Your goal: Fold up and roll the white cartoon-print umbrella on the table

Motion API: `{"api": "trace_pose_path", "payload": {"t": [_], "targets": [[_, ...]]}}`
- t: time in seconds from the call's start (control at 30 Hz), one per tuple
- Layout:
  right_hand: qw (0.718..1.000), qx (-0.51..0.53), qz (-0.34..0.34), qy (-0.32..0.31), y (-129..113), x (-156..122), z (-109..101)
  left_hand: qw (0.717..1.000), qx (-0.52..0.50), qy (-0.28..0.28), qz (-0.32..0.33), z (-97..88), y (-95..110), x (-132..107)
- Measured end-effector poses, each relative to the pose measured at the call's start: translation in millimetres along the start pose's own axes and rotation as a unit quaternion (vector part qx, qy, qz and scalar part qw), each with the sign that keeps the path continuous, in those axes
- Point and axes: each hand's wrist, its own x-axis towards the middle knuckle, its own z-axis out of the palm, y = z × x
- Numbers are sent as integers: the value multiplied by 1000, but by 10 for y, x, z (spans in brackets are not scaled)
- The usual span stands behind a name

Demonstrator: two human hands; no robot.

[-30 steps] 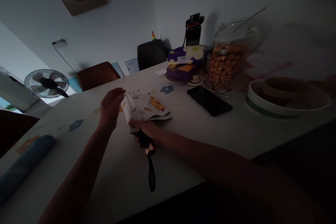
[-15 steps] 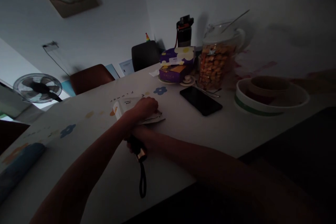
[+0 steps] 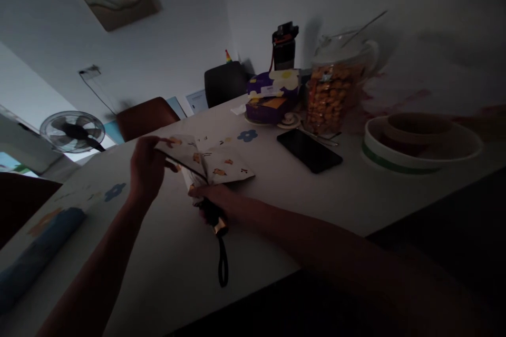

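Note:
A folding umbrella (image 3: 225, 162) with a pale canopy, printed with small orange-brown figures, lies partly loose above the table. My right hand (image 3: 221, 199) is closed around its lower end, where the canopy meets the black handle. A gold band and a black wrist strap (image 3: 223, 268) hang out below that hand. On the left, my left hand (image 3: 148, 168) pinches the edge of one canopy panel and holds it out to the side. Another panel spreads to the right over the tabletop. Fingers of my right hand are partly hidden under the umbrella.
On the white table (image 3: 261, 237) lie a black phone (image 3: 310, 150) and a blue rolled item (image 3: 43, 253). Further back stand a snack-filled pitcher (image 3: 332, 92), purple boxes (image 3: 272, 95) and a dark bottle (image 3: 283, 50). A white-and-green bowl (image 3: 395, 160) sits right; a fan (image 3: 73, 131) stands beyond.
My left hand has moved left from on top of the canopy, drawing one panel out with it. The canopy has spread. My right hand keeps its hold; the view has shifted slightly.

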Motion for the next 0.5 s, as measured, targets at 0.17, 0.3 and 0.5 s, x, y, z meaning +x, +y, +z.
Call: {"api": "trace_pose_path", "payload": {"t": [0.17, 0.3, 0.5], "targets": [[1000, -30, 0, -9, 9, -5, -23, 997, 33, 64, -21, -459, -339, -294], [1000, -26, -7, -10, 23, 6, -44, 992, 25, 95, -83, -597, -507, -445], [999, -31, -29, -31, -16, 0, -97, 962, -168, 146, -161, -584, -514, -485]]}}
